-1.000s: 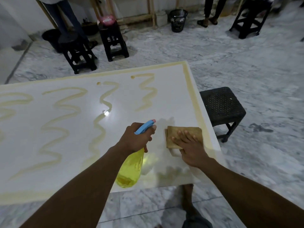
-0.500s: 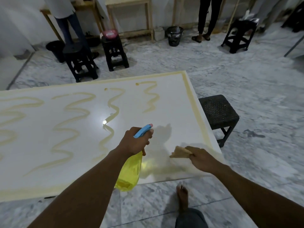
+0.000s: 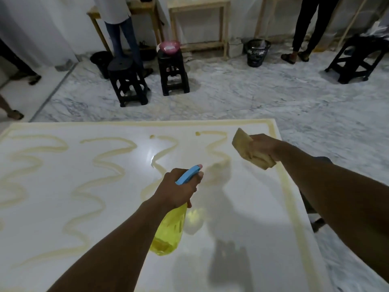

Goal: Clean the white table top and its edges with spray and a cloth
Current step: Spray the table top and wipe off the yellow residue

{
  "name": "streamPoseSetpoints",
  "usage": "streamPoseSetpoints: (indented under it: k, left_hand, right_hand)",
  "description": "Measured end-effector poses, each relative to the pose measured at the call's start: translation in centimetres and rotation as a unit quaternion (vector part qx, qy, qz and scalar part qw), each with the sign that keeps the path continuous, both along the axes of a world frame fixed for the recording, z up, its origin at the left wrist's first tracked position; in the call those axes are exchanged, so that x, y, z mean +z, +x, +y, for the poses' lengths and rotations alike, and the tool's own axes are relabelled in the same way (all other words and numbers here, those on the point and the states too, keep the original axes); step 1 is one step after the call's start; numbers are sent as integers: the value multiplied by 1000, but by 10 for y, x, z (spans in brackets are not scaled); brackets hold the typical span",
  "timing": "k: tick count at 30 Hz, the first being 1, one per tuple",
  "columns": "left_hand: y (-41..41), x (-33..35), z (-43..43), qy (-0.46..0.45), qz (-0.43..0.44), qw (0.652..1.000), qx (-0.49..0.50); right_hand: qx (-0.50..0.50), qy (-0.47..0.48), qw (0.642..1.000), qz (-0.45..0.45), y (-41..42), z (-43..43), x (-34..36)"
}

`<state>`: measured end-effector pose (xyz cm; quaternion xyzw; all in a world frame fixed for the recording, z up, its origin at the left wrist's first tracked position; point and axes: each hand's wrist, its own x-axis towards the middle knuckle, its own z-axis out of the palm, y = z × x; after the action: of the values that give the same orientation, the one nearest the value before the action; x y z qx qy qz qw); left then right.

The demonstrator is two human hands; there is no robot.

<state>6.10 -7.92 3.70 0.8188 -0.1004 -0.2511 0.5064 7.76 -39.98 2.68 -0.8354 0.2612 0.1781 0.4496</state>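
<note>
Head view: the left hand (image 3: 176, 190) has its fingers (image 3: 199, 175) clenched around the neck of the spray bottle (image 3: 169, 230), whose yellow body hangs below them. The right hand (image 3: 263, 144) has its fingers bunched on the cloth (image 3: 246, 148), raised above the white counter (image 3: 252, 207) near its far right corner, beyond yellowish squiggles (image 3: 105, 161).
</note>
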Motion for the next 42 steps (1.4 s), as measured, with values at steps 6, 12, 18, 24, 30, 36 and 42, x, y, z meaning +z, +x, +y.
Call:
streamPoseSetpoints:
  k: [6, 12, 18, 24, 30, 36, 42]
  left_hand:
    - [56, -13, -14, 4, -9, 1000, 14]
    - [69, -40, 2, 16, 5, 1000, 20]
    - [47, -37, 19, 16, -7, 999, 30]
    - [0, -15, 47, -5, 2, 1000, 28]
    - [-57, -6, 98, -9, 5, 999, 35]
    - [-77, 6, 129, -19, 5, 999, 43]
    - [-41, 16, 125, -19, -10, 999, 36]
  right_hand:
    - [144, -194, 965, -105, 151, 0, -34]
    - [249, -325, 909, -81, 142, 58, -154]
    - [248, -331, 906, -95, 63, 93, -167]
    - [206, -330, 908, -154, -55, 145, -170]
    - [218, -356, 898, -142, -172, 205, -176]
    - [193, -207, 953, -108, -207, 222, -114]
    - [129, 80, 981, 117, -109, 152, -24]
